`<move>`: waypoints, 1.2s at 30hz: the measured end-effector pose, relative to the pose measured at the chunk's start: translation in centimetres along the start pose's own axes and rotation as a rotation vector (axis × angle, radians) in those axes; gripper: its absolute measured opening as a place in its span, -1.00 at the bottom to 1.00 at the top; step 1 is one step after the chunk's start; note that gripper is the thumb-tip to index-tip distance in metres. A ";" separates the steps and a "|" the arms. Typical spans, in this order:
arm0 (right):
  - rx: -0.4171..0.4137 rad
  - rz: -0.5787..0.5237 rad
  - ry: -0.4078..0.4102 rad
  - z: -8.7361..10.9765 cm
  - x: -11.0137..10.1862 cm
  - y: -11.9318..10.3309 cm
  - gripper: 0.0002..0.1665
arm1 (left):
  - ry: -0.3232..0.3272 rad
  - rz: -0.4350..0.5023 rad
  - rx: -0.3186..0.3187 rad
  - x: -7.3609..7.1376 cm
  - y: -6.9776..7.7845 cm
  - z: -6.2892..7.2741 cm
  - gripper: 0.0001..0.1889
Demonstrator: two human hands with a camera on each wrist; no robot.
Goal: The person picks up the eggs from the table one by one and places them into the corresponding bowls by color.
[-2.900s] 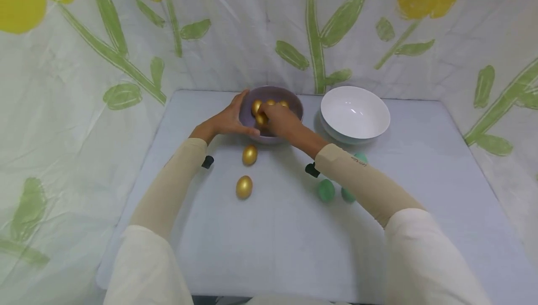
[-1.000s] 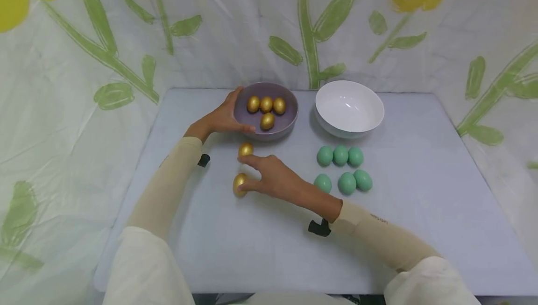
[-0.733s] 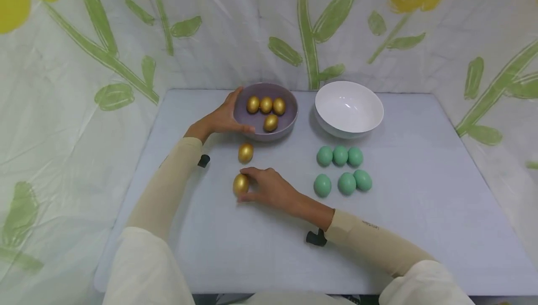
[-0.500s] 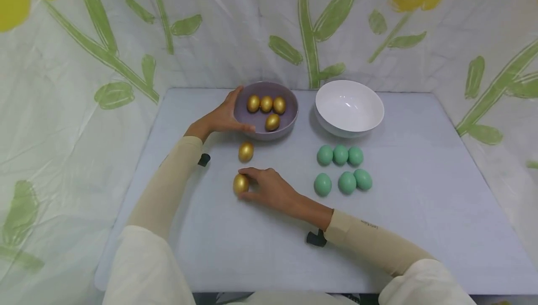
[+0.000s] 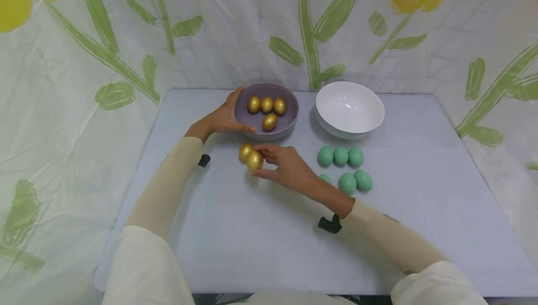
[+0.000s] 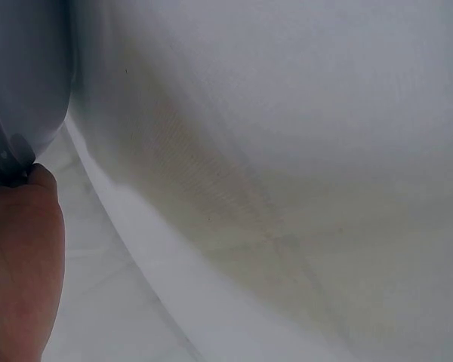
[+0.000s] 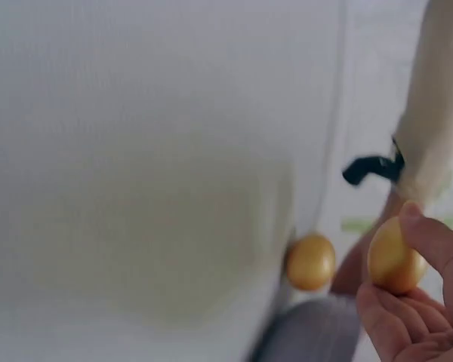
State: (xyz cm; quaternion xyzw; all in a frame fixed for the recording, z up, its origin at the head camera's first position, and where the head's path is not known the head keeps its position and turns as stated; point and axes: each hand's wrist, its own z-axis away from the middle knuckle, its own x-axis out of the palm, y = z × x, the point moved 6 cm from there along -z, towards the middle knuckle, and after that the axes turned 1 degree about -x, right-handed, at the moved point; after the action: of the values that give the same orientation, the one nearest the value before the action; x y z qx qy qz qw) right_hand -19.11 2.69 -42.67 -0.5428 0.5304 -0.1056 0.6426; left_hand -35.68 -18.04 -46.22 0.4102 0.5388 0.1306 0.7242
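Observation:
My right hand (image 5: pixel 290 167) pinches a golden egg (image 5: pixel 254 160) between thumb and fingers, held above the table in front of the purple bowl (image 5: pixel 290 125). In the right wrist view, the held egg (image 7: pixel 395 258) sits at the fingertips. Another golden egg (image 5: pixel 244 152) lies on the table just behind it, partly covered in the head view. My left hand (image 5: pixel 224 117) grips the purple bowl's left side, thumb at the front. Inside the bowl, several golden eggs (image 5: pixel 266 104) show. The left wrist view has only part of the hand (image 6: pixel 19 264) against the bowl wall (image 6: pixel 30 75).
A white bowl (image 5: pixel 350 109) stands to the right of the purple one. Several green eggs (image 5: pixel 340 155) lie in two rows in front of it, one partly hidden by the right wrist. A flower-printed sheet (image 5: pixel 235 39) hangs behind the table (image 5: pixel 269 249).
My right hand has come out of the purple bowl, reached the nearest golden egg, picked it up and carried it back toward the bowl. My left hand has stayed on the bowl.

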 end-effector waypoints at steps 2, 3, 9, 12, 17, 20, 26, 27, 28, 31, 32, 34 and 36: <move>0.013 0.014 0.030 -0.4 -1.7 0.2 -0.32 | 0.004 0.000 0.009 0.0 0.0 -0.1 0.55; 0.021 0.022 0.043 -0.6 -2.6 0.4 -0.32 | 0.004 -0.001 0.011 0.0 0.0 -0.1 0.55; 0.071 0.065 0.093 -3.0 -7.4 1.6 -0.25 | 0.003 0.014 0.020 -0.1 0.2 0.0 0.58; 0.100 0.148 0.108 -4.5 -9.1 2.3 -0.22 | -0.001 0.027 0.014 -0.1 0.1 0.0 0.58; 0.132 0.292 0.090 -7.1 -10.1 3.4 -0.25 | -0.008 0.031 -0.002 0.1 -0.1 0.2 0.56; 0.139 0.372 0.058 -8.6 -9.8 4.0 -0.30 | -0.006 0.022 0.000 0.1 0.1 0.2 0.55; 0.189 0.471 -0.001 -10.6 -8.5 5.1 -0.33 | -0.011 0.023 -0.007 0.3 0.2 0.2 0.54; 0.197 0.480 -0.010 -10.8 -8.3 5.2 -0.35 | -0.014 0.026 -0.009 0.3 0.2 0.2 0.54; 0.201 0.487 -0.015 -11.0 -8.1 5.3 -0.37 | -0.014 0.029 -0.012 0.3 0.1 0.2 0.55; 0.200 0.499 -0.034 -11.3 -7.4 5.4 -0.44 | -0.016 0.034 -0.012 0.3 0.1 0.2 0.55; 0.197 0.507 -0.038 -11.4 -7.2 5.3 -0.46 | -0.014 0.036 -0.011 0.2 0.1 0.2 0.56; 0.199 0.536 -0.042 -11.5 -6.9 5.4 -0.46 | -0.013 0.039 -0.007 0.1 0.2 0.3 0.56; 0.207 0.558 -0.049 -11.7 -6.6 5.4 -0.45 | -0.012 0.042 -0.006 0.1 0.2 0.3 0.57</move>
State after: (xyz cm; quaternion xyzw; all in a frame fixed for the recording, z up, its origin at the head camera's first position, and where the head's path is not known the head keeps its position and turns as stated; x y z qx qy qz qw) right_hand -33.51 2.66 -41.50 -0.3100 0.6299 0.0345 0.7113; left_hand -35.33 -18.03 -46.13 0.4201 0.5252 0.1451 0.7257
